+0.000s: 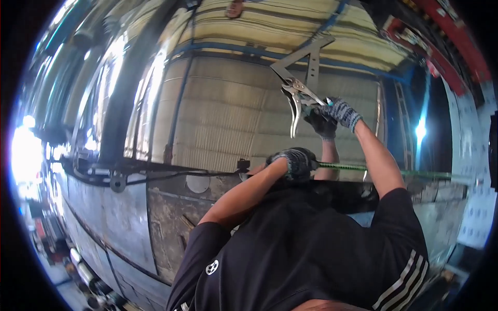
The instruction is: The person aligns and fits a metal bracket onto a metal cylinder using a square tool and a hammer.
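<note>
My right hand, in a grey knitted glove, is closed around part of a pair of silver locking pliers. The pliers' handles hang down to the left. At their top is an angled flat metal piece with holes along one bar. Another gloved hand touches or lies just below my right hand; its bare forearm rises from behind the bench edge. Lower down, my left hand, also gloved, has its fingers curled in. A thin green marked strip, like a tape measure blade, runs rightward from it.
Before me runs a worn metal surface with grey panels on the left. Dark bars and a round fitting line its far edge. Shiny vertical pipes stand at left, red steelwork at upper right. Corrugated sheeting lies beyond.
</note>
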The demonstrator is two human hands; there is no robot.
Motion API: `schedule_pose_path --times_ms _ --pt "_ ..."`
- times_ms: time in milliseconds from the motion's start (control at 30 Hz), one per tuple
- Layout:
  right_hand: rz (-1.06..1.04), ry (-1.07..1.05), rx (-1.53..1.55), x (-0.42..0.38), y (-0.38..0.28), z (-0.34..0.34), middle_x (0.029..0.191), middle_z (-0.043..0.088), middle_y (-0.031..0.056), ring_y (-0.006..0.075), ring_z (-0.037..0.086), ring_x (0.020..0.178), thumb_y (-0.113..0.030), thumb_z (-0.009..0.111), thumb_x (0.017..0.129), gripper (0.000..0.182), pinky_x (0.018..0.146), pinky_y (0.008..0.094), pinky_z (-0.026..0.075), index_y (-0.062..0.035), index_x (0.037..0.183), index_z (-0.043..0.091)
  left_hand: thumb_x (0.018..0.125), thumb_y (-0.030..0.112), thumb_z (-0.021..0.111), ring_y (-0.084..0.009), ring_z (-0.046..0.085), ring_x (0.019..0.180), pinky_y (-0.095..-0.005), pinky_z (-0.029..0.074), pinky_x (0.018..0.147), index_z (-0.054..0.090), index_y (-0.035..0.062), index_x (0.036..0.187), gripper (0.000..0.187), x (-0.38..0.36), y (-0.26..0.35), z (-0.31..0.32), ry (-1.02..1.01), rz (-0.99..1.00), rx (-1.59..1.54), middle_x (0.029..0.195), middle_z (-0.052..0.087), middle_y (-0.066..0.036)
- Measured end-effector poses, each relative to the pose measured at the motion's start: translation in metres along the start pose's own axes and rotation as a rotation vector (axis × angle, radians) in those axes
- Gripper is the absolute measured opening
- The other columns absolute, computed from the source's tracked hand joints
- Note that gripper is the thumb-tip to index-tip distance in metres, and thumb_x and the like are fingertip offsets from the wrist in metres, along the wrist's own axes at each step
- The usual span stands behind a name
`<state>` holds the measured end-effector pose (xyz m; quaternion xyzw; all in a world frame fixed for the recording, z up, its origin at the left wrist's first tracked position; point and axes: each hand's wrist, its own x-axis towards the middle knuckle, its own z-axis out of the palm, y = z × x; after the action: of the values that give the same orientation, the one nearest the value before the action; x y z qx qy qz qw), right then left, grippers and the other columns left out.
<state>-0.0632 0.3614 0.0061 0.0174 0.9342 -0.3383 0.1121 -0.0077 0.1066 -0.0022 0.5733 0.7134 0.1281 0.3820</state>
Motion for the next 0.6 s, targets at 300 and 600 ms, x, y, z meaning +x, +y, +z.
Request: schedule_pose_path --times_ms 300,600 --pt "0.19 0.148 -0.341 -0.059 0.172 -0.06 0.095 0.071 0.0221 0.0405 0.067 0.089 -0.063 0.053 0.092 0.061 0.076 0.0476 0.052 -0.0048 0.106 0.069 0.074 0.028 0.067 -0.0376 0.064 0.11 -0.043 0.052 0.097 0.07 0.0084 0.118 0.048 0.002 0.003 0.01 0.161 0.086 0.171 0.116 0.068 -0.018" --pt "0.448 0.413 -0.83 -0.111 0.21 -0.115 0.111 0.071 0.0209 0.0416 0.068 0.101 -0.067 0.048 0.094 0.063 0.087 0.049 0.054 -0.0174 0.127 0.066 0.081 0.026 0.068 -0.0345 0.067 0.104 -0.0429 0.053 0.093 0.071 0.0092 0.112 0.036 -0.058 0.022 -0.021 0.175 0.052 0.225 0.11 0.069 -0.016"
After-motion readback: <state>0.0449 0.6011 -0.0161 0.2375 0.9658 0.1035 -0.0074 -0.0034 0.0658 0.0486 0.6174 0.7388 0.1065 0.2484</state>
